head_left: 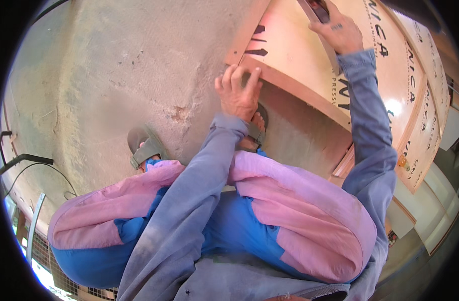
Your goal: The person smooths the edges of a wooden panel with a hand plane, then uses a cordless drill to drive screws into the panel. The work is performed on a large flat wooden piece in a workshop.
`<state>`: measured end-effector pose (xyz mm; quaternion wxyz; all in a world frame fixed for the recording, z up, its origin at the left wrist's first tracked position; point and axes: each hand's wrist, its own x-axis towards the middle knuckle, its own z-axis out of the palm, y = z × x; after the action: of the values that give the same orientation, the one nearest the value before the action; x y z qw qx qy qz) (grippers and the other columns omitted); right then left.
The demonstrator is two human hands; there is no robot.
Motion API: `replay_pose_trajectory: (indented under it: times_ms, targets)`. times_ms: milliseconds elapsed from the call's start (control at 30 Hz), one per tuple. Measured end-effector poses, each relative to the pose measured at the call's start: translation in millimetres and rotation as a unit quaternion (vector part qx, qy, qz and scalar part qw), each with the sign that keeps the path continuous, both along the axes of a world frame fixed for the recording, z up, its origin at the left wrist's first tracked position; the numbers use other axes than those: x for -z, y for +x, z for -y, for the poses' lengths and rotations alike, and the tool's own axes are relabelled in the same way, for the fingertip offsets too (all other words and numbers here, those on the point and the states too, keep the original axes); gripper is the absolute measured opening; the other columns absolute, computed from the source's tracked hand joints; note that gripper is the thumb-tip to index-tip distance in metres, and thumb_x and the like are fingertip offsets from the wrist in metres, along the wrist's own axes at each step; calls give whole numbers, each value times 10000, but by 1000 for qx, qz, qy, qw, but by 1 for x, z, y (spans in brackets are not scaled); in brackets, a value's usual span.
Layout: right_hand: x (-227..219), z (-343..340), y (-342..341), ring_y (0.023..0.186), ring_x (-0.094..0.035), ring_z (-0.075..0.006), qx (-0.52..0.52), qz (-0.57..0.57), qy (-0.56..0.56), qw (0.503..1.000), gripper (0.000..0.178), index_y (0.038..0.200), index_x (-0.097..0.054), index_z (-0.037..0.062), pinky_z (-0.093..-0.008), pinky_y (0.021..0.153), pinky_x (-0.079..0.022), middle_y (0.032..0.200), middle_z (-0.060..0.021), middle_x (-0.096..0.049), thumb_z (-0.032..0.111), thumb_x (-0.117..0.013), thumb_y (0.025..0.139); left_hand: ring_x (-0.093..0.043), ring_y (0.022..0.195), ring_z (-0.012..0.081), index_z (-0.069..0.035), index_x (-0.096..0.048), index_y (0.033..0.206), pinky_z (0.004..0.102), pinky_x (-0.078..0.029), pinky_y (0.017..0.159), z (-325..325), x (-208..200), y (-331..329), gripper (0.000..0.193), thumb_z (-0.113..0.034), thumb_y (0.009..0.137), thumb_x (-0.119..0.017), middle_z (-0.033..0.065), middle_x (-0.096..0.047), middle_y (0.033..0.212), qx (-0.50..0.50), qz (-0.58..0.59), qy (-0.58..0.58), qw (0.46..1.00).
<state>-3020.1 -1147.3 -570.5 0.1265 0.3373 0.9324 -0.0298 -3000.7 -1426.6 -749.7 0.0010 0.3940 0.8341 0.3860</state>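
Observation:
A printed laminate panel (pixel 299 65) edged with reddish-brown wooden strips lies before me at the upper right. My left hand (pixel 239 95) is at its near left corner, fingers bent and apart, the tips at the end of the wooden edge strip (pixel 294 90). Farther right, over the panel, my right hand (pixel 342 34) is closed around a long narrow bar-shaped tool (pixel 331 52). Its exact kind is hard to tell, since my fingers cover its middle and its far end leaves the view.
More printed panels (pixel 417 95) lean or lie along the right side, with pale boards (pixel 432 205) below them. Wooden strips (pixel 345 160) lie by my right knee. Concrete floor (pixel 104 85) spreads to the left, with a black bent bar (pixel 26 159) and a thin cable.

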Motion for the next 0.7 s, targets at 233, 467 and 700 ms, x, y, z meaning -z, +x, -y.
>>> replay_pose_trajectory:
  times_ms: [233,467,700]
  targets:
    - [74,-29,-26,916,-706,-387,-67,5,29,997,385,1181,-659,77,-503,778,-534,984,-236,-717,273,-607,853,-408,1250,381,-38,-547,1382,541,-322,1055,-10,-11,-20,720,-422,829,-803,170,-446,1306,-96,128,-22,987]
    - [104,-46,-24,945,-715,-373,-112,-57,-25,992,463,1208,-654,66,-476,809,-546,1010,-233,-725,332,-667,830,-423,1170,361,-10,-568,1381,523,-350,1029,-29,-16,-21,784,-442,782,-832,171,-424,1270,-171,243,28,955]
    - [95,-45,-1,974,-723,-363,-145,-76,1,986,562,1241,-646,43,-443,842,-556,1047,-230,-734,383,-729,801,-491,1088,334,-102,-701,1277,491,-398,963,-18,3,-31,437,-280,883,-764,136,-503,1210,-166,188,47,967]
